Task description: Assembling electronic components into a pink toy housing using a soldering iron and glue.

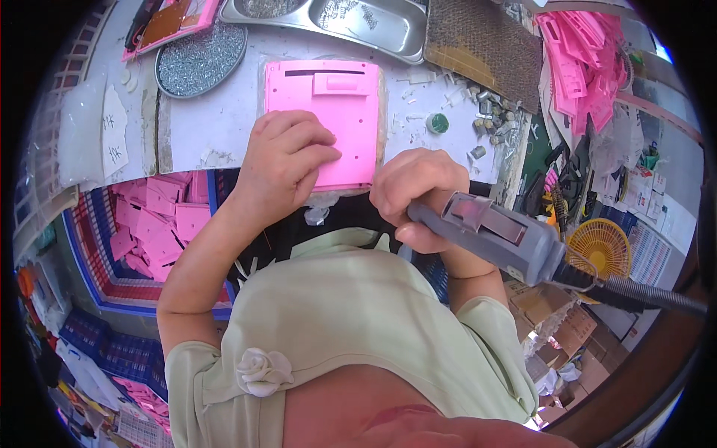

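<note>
A pink plastic panel (343, 119) with a long slot and a raised block near its far edge lies on the bench in front of me. My left hand (291, 149) rests over its left side, fingers bent against the surface and thumb by the near edge. At the panel's near right corner, my right hand (422, 190) is wrapped round the front end of a grey electric screwdriver (500, 235). Its body slants down to the right into a coiled cord. The tip is hidden by my fingers.
Small screws fill a round dish (202, 60) at the back left, beside a metal tray (358, 26). A green-topped round piece (437, 123) and several small metal cylinders (497, 119) lie to the right. Pink parts fill a blue crate (97, 246) below left and a pile (582, 67) at far right.
</note>
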Demonstrator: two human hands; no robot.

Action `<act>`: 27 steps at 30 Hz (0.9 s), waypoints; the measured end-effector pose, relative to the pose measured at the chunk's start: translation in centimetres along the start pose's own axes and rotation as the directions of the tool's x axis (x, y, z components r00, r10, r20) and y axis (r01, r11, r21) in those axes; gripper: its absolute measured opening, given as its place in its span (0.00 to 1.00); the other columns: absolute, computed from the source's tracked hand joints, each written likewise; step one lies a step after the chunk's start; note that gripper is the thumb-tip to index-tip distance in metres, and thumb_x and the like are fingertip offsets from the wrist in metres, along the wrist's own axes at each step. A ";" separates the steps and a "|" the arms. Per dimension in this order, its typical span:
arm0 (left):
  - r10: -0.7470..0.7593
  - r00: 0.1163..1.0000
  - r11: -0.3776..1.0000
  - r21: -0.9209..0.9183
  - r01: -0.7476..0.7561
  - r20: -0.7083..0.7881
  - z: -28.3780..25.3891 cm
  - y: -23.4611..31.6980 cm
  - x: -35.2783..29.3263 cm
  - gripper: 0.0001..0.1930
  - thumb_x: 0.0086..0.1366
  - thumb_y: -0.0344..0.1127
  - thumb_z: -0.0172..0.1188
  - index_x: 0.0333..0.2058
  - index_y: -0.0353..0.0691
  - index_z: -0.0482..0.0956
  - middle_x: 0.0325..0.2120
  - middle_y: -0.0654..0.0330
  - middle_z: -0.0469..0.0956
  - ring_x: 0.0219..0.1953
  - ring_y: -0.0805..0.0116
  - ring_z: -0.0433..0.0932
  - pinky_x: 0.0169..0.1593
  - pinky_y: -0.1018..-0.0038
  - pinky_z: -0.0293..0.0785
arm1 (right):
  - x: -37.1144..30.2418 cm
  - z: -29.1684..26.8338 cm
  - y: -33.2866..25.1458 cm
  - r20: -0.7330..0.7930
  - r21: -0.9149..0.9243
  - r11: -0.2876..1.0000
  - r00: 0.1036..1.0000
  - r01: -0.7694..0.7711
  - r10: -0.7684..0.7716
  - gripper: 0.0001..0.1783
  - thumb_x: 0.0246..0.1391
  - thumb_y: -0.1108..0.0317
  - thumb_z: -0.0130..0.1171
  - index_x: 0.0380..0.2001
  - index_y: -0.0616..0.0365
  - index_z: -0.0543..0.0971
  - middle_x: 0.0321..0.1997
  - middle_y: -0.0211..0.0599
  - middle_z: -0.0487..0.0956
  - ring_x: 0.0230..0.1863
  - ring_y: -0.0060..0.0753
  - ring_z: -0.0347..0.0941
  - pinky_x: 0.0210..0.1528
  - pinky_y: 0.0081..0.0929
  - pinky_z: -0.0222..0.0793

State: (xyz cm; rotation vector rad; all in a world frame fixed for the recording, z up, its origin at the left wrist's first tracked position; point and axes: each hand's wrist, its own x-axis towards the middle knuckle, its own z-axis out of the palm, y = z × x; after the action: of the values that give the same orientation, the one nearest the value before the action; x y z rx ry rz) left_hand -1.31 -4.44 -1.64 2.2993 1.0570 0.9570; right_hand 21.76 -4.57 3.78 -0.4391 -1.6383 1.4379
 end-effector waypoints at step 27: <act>-0.112 0.972 0.968 0.198 0.154 -0.206 -0.8 -1.6 4.8 0.18 0.53 0.40 0.72 0.42 0.44 0.82 0.46 0.58 0.80 0.52 0.53 0.76 0.56 0.53 0.67 | 5.7 -3.6 3.1 -0.109 0.161 0.976 0.980 -0.146 0.165 0.20 0.53 0.64 0.74 0.39 0.60 0.74 0.23 0.34 0.74 0.23 0.28 0.70 0.25 0.27 0.66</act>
State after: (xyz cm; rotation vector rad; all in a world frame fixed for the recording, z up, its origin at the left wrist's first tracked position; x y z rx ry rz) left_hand -0.42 0.35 -0.16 2.3006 1.4403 1.0750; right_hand 20.61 2.68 2.87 -0.5668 -1.4116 1.6074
